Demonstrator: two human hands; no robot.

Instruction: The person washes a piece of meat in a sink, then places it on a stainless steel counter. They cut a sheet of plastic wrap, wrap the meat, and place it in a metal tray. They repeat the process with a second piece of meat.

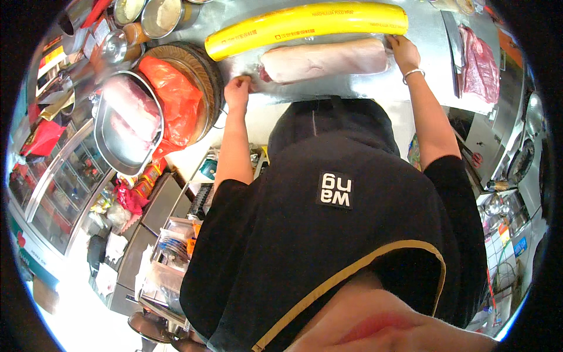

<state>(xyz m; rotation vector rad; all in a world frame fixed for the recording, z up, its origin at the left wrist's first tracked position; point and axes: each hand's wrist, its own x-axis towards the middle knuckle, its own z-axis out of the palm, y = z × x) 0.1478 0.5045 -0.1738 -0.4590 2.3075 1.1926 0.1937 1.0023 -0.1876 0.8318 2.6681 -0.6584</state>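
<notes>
A long roll of pale, skin-on meat (325, 61) lies across the metal table in front of me, with clear film (255, 83) showing faintly at its ends. Off its left end, my left hand (237, 93) has its fingers pinched together on the film. My right hand (403, 53), with a bangle at the wrist, pinches the film at the right end. Just beyond the meat lies a thick yellow roll of food wrap (308, 27), its right end close to my right fingers.
Left of the table are a round wooden chopping block (206, 83), an orange plastic bag (169, 94) and a metal tray (127, 163) holding meat. Metal bowls (162, 17) stand at the back left. On the right, a raw meat slab (479, 66) lies beside a dark flat board (452, 53).
</notes>
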